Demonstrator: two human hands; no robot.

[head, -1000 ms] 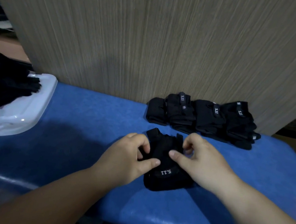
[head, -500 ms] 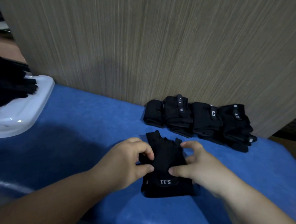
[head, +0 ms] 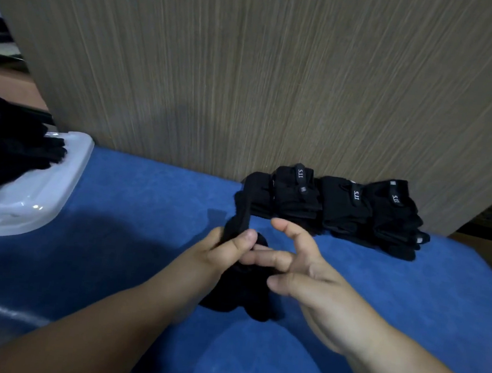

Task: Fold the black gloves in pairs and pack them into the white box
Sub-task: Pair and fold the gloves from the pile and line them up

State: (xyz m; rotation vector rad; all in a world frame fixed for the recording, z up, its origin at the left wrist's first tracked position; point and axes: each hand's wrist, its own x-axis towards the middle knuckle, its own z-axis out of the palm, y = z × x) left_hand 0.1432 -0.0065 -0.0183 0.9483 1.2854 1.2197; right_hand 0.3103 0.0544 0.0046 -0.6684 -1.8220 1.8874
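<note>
Blue padding covered the table point(head: 134, 205), and a wood-grain panel point(head: 249, 81) stood along its back edge. Against that panel, right of the middle, four folded bundles point(head: 336, 204) of black gloves lay in a row, touching each other. At the left edge sat the white box point(head: 42, 196), with a dark pile point(head: 8, 145) of gloves on it; whether these were folded or loose, I could not tell. Near the front edge the left hand point(head: 226, 256) gripped the pair point(head: 237, 293) in work. Its fingers were curled round the upper part, which was lifted from the table, and the thumb pressed on the cloth. The lower part reached down to the table. The right hand point(head: 313, 283) was just beside it, fingers straight and spread apart. The middle ones touched the pair under the left thumb and clamped nothing. By my judgement the task was about in the middle: several pairs were folded, this one was not finished, and the row was not yet packed into the box.
</note>
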